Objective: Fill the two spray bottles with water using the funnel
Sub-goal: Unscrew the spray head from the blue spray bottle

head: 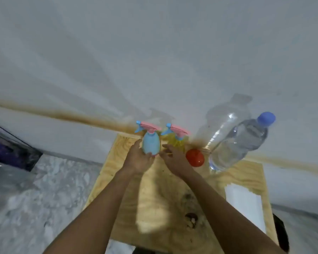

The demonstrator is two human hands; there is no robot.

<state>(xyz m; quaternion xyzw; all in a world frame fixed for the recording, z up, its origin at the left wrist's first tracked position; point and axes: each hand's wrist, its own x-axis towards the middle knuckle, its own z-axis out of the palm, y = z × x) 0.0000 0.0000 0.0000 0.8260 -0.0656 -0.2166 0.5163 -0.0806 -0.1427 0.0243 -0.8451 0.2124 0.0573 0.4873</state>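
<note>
Glossy plastic spray bottles (151,144) on a matt, grainy plywood table (173,189)

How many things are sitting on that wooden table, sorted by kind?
Spray bottles: 2, blue and yellow
Water bottle: 1
Red funnel: 1
White sheet: 1
Total: 5

We saw a soft, rather dim picture, evenly lit with a cool grey cast. Light came from behind and above us, throwing shadows of the water bottle (240,142) and the spray bottles onto the wall (154,52) behind the wooden table (173,198). A pale bright patch lay on the table between the forearms. Motion blur smeared the wall's brown line left of the table. Wide-angle distortion bent the edges; glints marked the bottle.
</note>
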